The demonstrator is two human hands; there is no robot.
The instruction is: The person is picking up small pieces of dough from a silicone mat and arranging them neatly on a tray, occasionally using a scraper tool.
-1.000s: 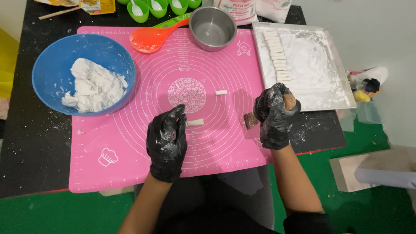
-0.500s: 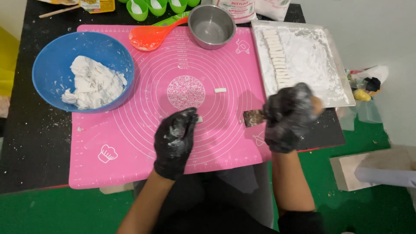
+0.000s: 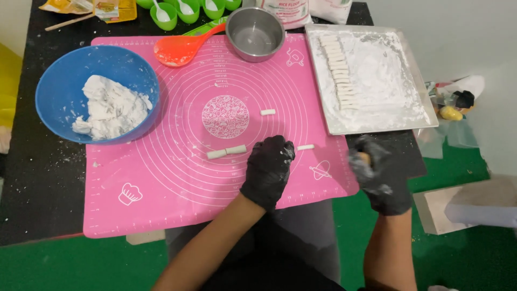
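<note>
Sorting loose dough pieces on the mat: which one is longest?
The dough roll left of the left hand; the two other loose pieces are short stubs.

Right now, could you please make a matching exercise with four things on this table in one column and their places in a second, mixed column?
Things:
1. blue bowl
2. steel bowl
3. metal tray
4. orange spoon

Places:
A. right of the pink mat, holding a row of dough pieces
B. left edge of the mat, holding white dough
C. top middle of the mat
D. top of the mat, between the two bowls

Pairs: 1-B, 2-C, 3-A, 4-D
</note>
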